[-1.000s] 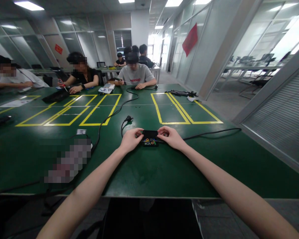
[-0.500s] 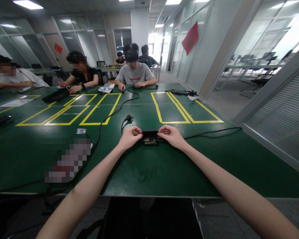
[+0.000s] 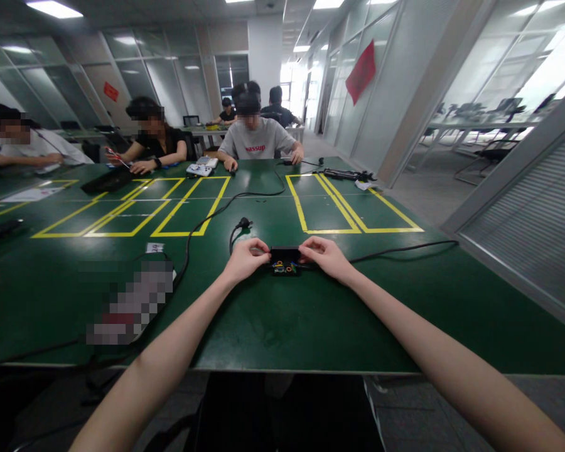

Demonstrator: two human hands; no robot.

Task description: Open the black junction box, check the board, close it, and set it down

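My left hand (image 3: 247, 258) pinches the left end of a black plastic adapter cover (image 3: 285, 253) between thumb and fingers. At the cover's other end, my right hand (image 3: 324, 258) has the same pinch grip. Just below and in front of the cover lies the lower part of the power adapter, its circuit board (image 3: 283, 268) exposed, with coils and small coloured parts on it. The cover stands tilted up over the board's far side; whether the two touch cannot be seen. A black power plug (image 3: 243, 223) on a short cord lies beyond my left hand.
On the green table (image 3: 273, 333) a pixelated power strip (image 3: 134, 304) sits at left. One black cable (image 3: 400, 249) runs off to the right, another (image 3: 226, 204) across the middle. Yellow tape outlines mark the far half. Across the table a person in grey (image 3: 257, 138) handles a cable.
My hands and the cover are nearly still. The person across has moved one hand and the cable it handles to the right.
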